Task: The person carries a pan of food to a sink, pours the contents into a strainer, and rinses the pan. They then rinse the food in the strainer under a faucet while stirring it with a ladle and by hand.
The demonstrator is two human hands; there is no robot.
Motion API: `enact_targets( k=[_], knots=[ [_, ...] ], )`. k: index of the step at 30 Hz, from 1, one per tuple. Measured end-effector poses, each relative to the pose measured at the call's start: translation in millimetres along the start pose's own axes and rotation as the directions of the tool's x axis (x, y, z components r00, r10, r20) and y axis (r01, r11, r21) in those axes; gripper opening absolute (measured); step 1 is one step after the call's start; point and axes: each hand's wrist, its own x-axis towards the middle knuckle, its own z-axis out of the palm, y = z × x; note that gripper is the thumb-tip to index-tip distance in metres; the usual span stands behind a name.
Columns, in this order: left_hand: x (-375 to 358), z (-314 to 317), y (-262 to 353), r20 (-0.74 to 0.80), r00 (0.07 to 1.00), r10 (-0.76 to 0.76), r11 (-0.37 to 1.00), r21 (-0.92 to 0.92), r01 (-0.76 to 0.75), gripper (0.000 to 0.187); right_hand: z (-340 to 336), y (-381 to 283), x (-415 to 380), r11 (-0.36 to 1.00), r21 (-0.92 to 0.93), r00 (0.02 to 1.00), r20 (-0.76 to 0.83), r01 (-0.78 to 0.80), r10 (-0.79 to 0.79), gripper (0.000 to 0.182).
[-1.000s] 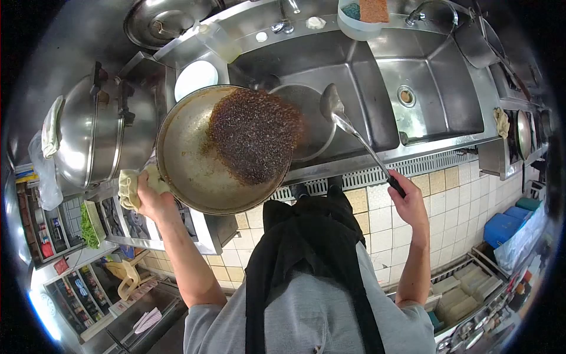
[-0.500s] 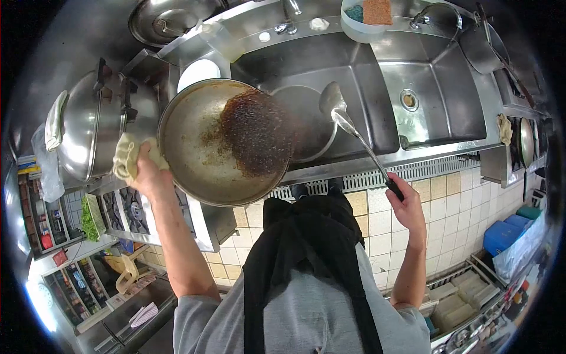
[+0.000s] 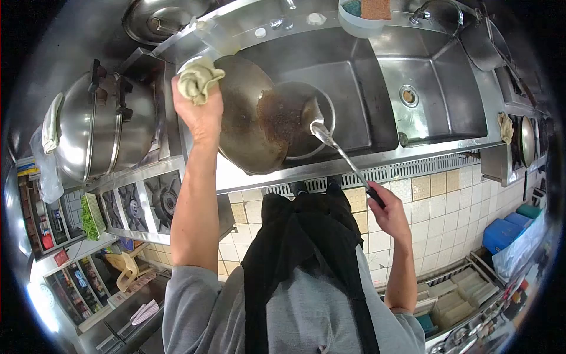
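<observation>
My left hand (image 3: 200, 112) is closed round a folded yellowish cloth (image 3: 199, 79) at the left rim of a large pan (image 3: 244, 133). The pan is steeply tilted over the left sink (image 3: 354, 112), and dark brown liquid runs from it into a round vessel with a pale rim (image 3: 333, 118). My right hand (image 3: 389, 209) is wrapped round the black handle of a metal ladle (image 3: 317, 118). The ladle's bowl is over the round vessel, beside the dark liquid. Steam blurs the view near the pan.
To the right is a second sink basin (image 3: 436, 88) with a drain. A tub with sponges (image 3: 361, 26) stands behind the sinks. Stove burners (image 3: 162, 200) and a large metal pot (image 3: 106, 130) are at the left. Blue containers (image 3: 504, 233) stand at the lower right.
My left hand has moved up and right, tipping the pan steeply over the sink, and the dark liquid has run toward the vessel. The ladle and my right hand have shifted left and slightly down.
</observation>
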Motion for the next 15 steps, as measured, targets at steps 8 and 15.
enact_targets(
  k=[8,15],
  knots=[
    [28.3,0.7,34.0,0.177,0.972,0.157,0.981,0.083,-0.173,0.037,58.1,-35.8,43.6,0.991,0.007,0.976,0.171,0.135,-0.134,0.045],
    [43.5,-24.2,67.2,0.132,0.981,0.144,0.975,0.148,-0.163,0.038,112.3,-55.9,77.1,0.964,0.111,0.911,0.318,0.24,-0.263,0.049]
  ],
)
